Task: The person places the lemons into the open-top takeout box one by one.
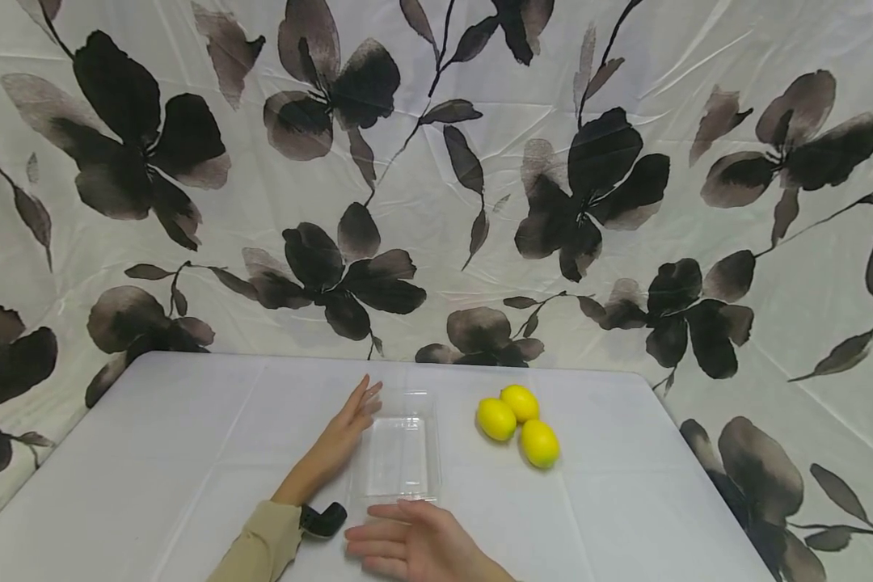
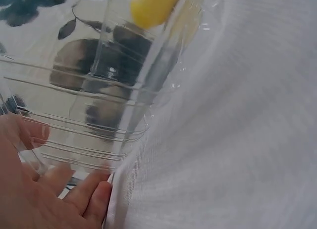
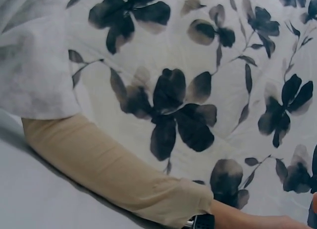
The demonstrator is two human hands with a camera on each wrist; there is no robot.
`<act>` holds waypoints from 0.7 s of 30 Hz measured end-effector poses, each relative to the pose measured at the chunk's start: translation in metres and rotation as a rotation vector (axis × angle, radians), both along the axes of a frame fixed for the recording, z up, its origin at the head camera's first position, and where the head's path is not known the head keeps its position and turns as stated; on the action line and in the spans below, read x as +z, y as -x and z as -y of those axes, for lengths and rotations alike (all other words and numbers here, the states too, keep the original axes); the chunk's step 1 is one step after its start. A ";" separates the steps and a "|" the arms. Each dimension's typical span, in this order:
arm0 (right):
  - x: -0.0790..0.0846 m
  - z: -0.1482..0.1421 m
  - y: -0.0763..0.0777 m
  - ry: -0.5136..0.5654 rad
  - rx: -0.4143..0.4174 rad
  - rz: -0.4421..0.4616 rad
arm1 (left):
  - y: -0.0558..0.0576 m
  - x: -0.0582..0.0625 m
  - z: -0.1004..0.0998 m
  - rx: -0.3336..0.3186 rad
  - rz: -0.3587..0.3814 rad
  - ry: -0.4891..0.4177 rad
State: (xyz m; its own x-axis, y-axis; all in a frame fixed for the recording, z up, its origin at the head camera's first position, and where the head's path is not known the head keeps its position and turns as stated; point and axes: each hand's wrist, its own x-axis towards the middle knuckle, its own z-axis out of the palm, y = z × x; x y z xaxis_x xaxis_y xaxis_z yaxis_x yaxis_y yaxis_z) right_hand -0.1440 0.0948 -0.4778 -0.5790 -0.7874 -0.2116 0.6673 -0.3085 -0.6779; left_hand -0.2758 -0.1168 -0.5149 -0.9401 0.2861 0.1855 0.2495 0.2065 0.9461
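Note:
A clear plastic container (image 1: 396,459) lies on the white table. At its left side is my left hand (image 1: 345,428), fingers extended toward the back. The left wrist view shows that hand's fingers (image 2: 91,194) right at the container's ribbed wall (image 2: 94,125). My right hand (image 1: 425,543) is at the container's near end, palm turned sideways, fingers straight and pointing left, holding nothing. To the right of the container, three yellow lemons (image 1: 496,419) sit in a close group. One lemon (image 2: 152,7) shows through the clear plastic in the left wrist view.
A white cloth covers the table (image 1: 611,501). Behind it hangs a pale curtain (image 1: 480,267) with dark flowers. The beige left sleeve (image 3: 119,169) crosses the right wrist view, and a black device (image 1: 323,520) is strapped at the left wrist.

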 end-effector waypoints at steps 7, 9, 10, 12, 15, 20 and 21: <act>0.016 -0.009 -0.002 -0.119 0.080 -0.139 | -0.001 0.011 0.002 0.015 0.095 0.034; 0.024 -0.016 -0.001 -0.135 0.094 -0.203 | -0.001 0.018 0.003 0.024 0.115 0.056; 0.029 -0.019 0.000 -0.132 0.095 -0.238 | -0.001 0.022 0.005 0.031 0.117 0.071; 0.038 -0.025 0.004 -0.121 0.074 -0.312 | -0.003 0.032 0.008 0.044 0.111 0.103; 0.050 -0.037 0.014 -0.099 -0.045 -0.430 | -0.009 0.046 0.013 0.070 0.069 0.170; 0.058 -0.067 0.038 -0.170 -0.516 -0.666 | -0.032 0.061 0.015 0.096 -0.119 0.387; 0.057 -0.075 0.043 -0.214 -0.638 -0.693 | -0.039 0.062 0.015 0.096 -0.168 0.441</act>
